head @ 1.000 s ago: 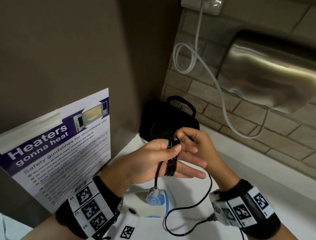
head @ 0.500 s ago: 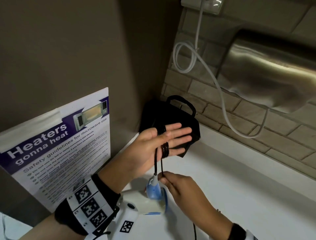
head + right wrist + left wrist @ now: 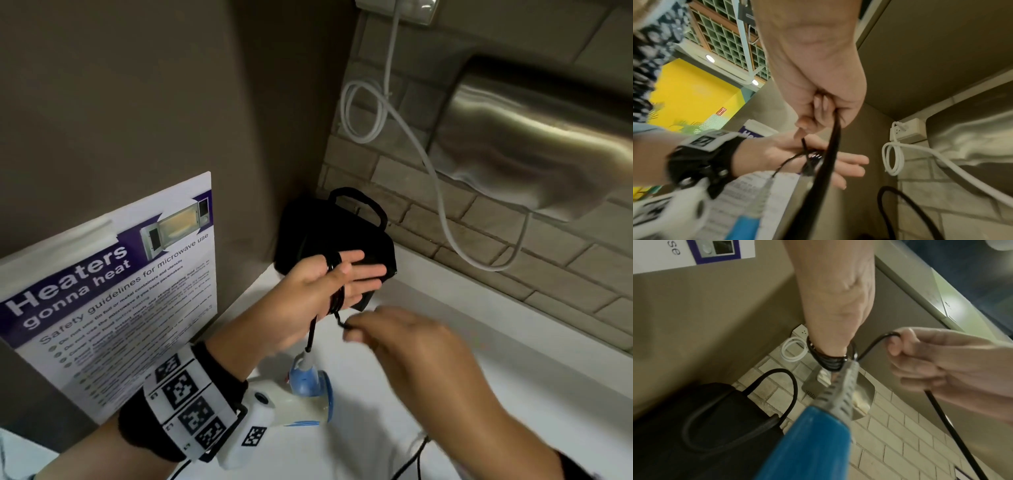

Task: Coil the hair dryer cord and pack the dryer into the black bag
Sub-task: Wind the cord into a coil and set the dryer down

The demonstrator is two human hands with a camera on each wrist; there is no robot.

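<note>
My left hand (image 3: 359,277) is held up flat with straight fingers, and the black cord (image 3: 337,284) is wound round it in several loops (image 3: 826,360). Just below and to its right, my right hand (image 3: 352,330) pinches the free run of cord (image 3: 875,344) between thumb and fingers (image 3: 818,110). Under my hands the white and blue hair dryer (image 3: 301,394) lies on the counter, its cord rising to the coil. The black bag (image 3: 329,236) with its loop handle stands in the corner behind my left hand. The cord's plug end is out of sight.
A "Heaters gonna heat" poster (image 3: 113,291) leans on the left wall. On the brick wall a steel hand dryer (image 3: 534,137) juts out, with a white cable (image 3: 394,113) looping down from a socket (image 3: 397,7). The white counter (image 3: 462,359) runs to the right.
My right hand left the top of the coil, dropped below my left hand and now swings right with the cord. My left hand's fingers have straightened out flat.
</note>
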